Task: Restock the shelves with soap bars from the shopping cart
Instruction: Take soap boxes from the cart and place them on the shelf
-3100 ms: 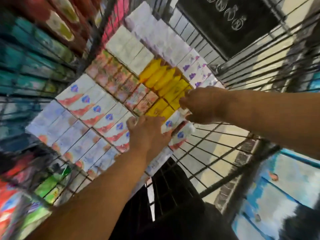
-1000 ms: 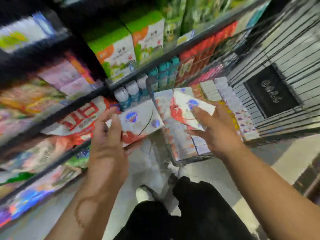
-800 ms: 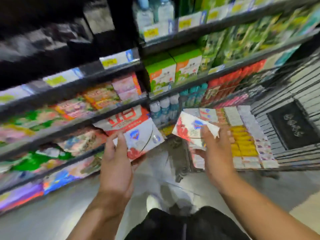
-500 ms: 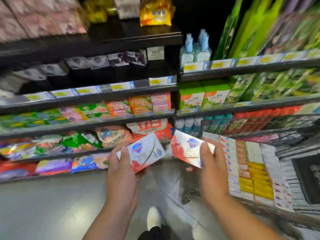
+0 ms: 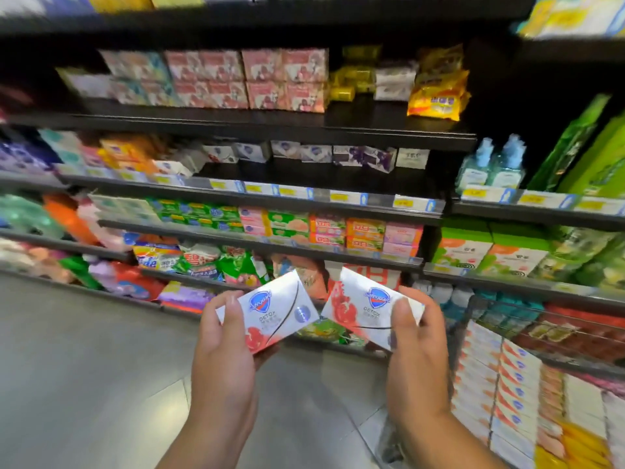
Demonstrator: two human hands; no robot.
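The left hand (image 5: 223,353) gripped a white-and-red cardboard soap box (image 5: 270,309) and the right hand (image 5: 416,360) gripped a matching second box (image 5: 368,313), both tilted, just ahead of the knuckles. Held by one end, either might slip or knock the stocked cartons (image 5: 314,152) during a reach to the black metal shelf (image 5: 304,174) above. The wire shopping cart (image 5: 541,308) stood close beside the right hand.

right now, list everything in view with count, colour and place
left soap box: one, white with red and blue badge, in left hand
right soap box: one, same colours, in right hand
cart soap boxes: many, white, pink, yellow, rows in cart
shopping cart: one, dark wire, lower right
shelves: several tiers, black, ahead
pump bottles: two, blue, right shelf
left hand: one, grips left soap box
right hand: one, grips right soap box
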